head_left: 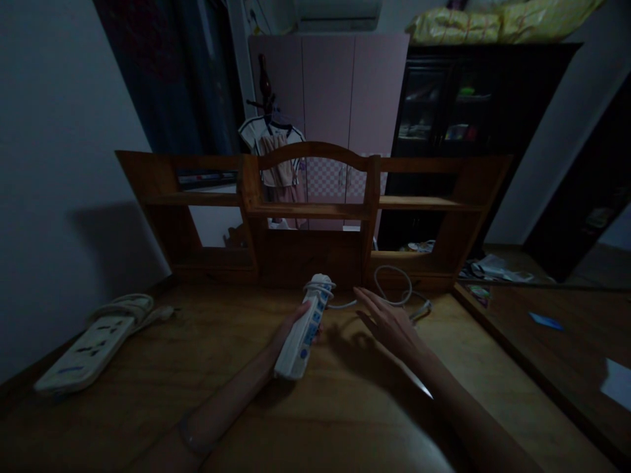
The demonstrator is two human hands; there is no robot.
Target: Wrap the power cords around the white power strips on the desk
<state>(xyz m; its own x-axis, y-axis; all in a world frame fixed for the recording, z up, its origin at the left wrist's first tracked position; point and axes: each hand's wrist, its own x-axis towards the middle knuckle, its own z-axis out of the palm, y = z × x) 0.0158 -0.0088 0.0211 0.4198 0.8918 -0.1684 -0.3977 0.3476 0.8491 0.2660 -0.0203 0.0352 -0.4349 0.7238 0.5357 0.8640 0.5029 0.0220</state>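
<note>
My left hand [284,334] is closed round a white power strip [304,328] with blue switches, held tilted above the wooden desk [207,368]. Its white cord is wound round the far end of the strip and trails right in a loose loop [394,289] to a plug lying on the desk. My right hand [389,322] hovers just right of the strip, fingers stretched out and apart, holding nothing.
A second, larger white power strip [83,351] with its coiled cord lies at the desk's left edge by the wall. A wooden shelf hutch [315,210] stands along the back. Papers lie on a lower surface [566,341] to the right. The room is dim.
</note>
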